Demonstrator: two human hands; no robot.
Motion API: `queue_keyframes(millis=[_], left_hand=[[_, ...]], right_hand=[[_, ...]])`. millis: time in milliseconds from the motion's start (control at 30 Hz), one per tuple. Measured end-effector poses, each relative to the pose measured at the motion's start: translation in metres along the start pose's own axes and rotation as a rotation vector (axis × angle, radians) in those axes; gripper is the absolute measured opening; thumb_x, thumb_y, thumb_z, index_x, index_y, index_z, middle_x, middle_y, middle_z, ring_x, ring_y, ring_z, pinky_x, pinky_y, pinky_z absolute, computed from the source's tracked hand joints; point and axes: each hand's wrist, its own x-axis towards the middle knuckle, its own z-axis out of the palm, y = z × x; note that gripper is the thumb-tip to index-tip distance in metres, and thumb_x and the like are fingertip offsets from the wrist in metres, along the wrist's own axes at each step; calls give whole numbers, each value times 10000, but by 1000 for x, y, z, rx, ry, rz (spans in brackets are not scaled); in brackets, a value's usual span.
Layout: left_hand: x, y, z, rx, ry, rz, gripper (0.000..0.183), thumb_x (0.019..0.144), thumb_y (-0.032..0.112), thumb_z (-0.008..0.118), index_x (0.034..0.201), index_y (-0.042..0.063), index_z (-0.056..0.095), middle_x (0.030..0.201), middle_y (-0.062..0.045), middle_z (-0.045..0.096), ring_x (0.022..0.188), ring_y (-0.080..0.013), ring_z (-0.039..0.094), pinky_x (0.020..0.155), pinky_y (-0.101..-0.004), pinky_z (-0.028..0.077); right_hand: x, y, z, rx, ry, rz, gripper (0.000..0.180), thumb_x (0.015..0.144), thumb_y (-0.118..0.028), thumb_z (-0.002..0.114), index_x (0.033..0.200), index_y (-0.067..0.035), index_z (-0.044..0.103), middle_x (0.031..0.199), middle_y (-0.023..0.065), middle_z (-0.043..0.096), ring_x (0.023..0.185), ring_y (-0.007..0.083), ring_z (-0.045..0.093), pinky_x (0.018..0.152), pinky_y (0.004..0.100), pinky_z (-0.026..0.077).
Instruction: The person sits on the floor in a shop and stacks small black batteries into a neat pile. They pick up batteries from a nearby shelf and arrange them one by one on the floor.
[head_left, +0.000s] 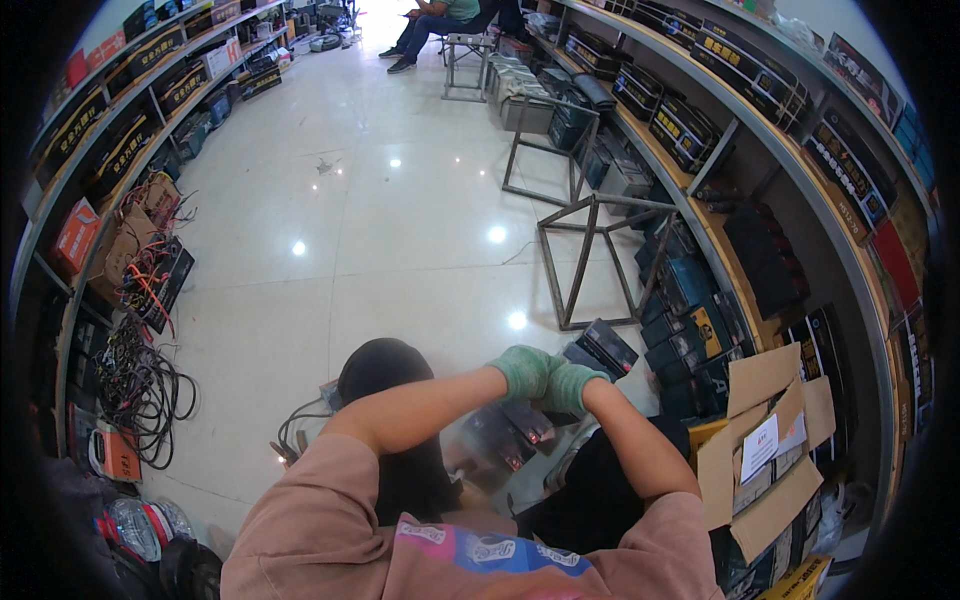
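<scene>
My left hand (523, 372) and my right hand (574, 387) both wear green knit gloves and meet in front of me. Their fingers point away and down, out of sight, so whatever they hold is hidden. Just beyond them, on the floor, are dark block-shaped batteries (609, 346). More dark batteries (501, 435) sit between my legs, partly blurred, with small red spots near their tops. To the left of my knee lie cables with a clamp (296, 442), partly hidden by my arm.
Metal frame stands (600, 262) are ahead right, beside batteries (679, 337) along a shelf (720, 285). An open cardboard box (716, 480) stands at my right. Coiled cables (142, 390) and a water bottle (139, 525) lie left. A seated person (442, 30) is far ahead.
</scene>
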Motion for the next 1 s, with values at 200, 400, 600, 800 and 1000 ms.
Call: queue_keyframes(millis=[200,400,600,800,1000], left_hand=[[3,1,4,-17,2,-17,588,720,286,812,1232,135,566,1026,-156,731,982,-388,695,851,-458,531],[2,1,6,-52,43,0,608,702,266,829,1228,123,562,1030,-167,728,988,-402,689,848,-462,529],[0,4,3,-74,49,16,644,682,268,851,1235,112,559,1024,-177,727,982,-405,689,843,-462,528],[0,6,3,-75,47,-1,640,687,261,848,1234,106,555,1031,-184,724,988,-409,688,840,-465,526],[2,6,7,-80,49,0,645,687,254,847,1241,108,551,1034,-183,724,994,-413,685,844,-470,525]], right_hand=[[-10,-9,-12,-61,7,-21,328,852,-414,643,1053,-183,762,1135,131,725,1095,328,664,993,419,494],[-17,-21,-28,-88,-59,-28,479,884,-448,635,1241,-135,700,1241,206,680,1170,347,641,1042,417,466],[-20,-20,-26,-116,-70,-11,445,887,-443,627,1193,-137,727,1235,192,686,1173,346,638,1049,416,459],[-13,-12,-14,-108,-43,-3,437,878,-431,635,1177,-127,732,1180,188,708,1131,341,659,1026,413,474],[-10,-5,-6,-101,-60,-7,432,875,-417,640,1171,-115,731,1169,191,710,1118,341,666,1010,418,484]])
